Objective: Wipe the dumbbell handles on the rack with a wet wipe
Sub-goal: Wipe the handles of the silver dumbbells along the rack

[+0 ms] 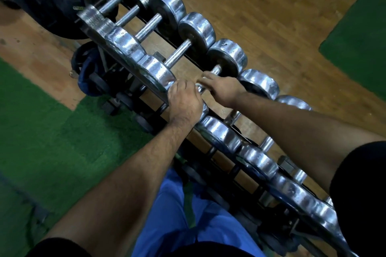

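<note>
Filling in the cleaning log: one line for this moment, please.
left hand steadies dumbbell head | right hand on handle, wipe barely visible | rack full

A rack of dumbbells runs across the view from eleven o'clock to five o'clock. At centre, the left hand rests on the near weight head of one dumbbell, and the right hand, just beside it at two o'clock, lies on that dumbbell's handle. Weight plates sit below the rack at nine o'clock.
</note>
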Demonstrator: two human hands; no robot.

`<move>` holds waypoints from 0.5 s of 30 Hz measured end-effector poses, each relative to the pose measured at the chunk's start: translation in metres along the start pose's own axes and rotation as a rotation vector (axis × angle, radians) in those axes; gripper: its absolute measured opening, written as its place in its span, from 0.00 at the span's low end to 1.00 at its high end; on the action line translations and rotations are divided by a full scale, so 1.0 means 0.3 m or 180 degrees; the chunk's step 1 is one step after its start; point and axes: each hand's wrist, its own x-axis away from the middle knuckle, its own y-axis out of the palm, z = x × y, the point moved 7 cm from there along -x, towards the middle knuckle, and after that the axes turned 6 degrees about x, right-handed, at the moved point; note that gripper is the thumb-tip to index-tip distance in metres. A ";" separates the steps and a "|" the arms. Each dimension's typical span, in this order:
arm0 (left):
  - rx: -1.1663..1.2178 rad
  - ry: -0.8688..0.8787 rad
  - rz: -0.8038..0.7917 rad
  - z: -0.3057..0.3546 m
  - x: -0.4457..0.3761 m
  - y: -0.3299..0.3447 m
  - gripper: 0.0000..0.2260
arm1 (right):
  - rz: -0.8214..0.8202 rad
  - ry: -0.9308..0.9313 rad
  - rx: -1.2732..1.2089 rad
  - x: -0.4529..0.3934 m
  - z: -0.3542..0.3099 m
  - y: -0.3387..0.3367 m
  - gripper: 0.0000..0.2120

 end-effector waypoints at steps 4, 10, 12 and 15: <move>-0.0118 -0.0007 -0.0022 0.007 0.001 0.000 0.15 | 0.0093 0.0024 -0.0439 0.049 -0.059 0.000 0.28; 0.0011 0.0044 0.0048 0.014 0.007 -0.018 0.12 | 0.1024 0.1552 -0.1613 0.159 0.033 -0.048 0.17; -0.0008 0.0053 0.0044 0.021 0.008 -0.021 0.12 | 0.0990 0.2520 -0.2471 0.165 0.075 -0.011 0.15; -0.0003 0.0083 -0.0002 0.025 0.008 -0.021 0.13 | 0.0852 0.3543 -0.4151 0.136 0.055 0.057 0.14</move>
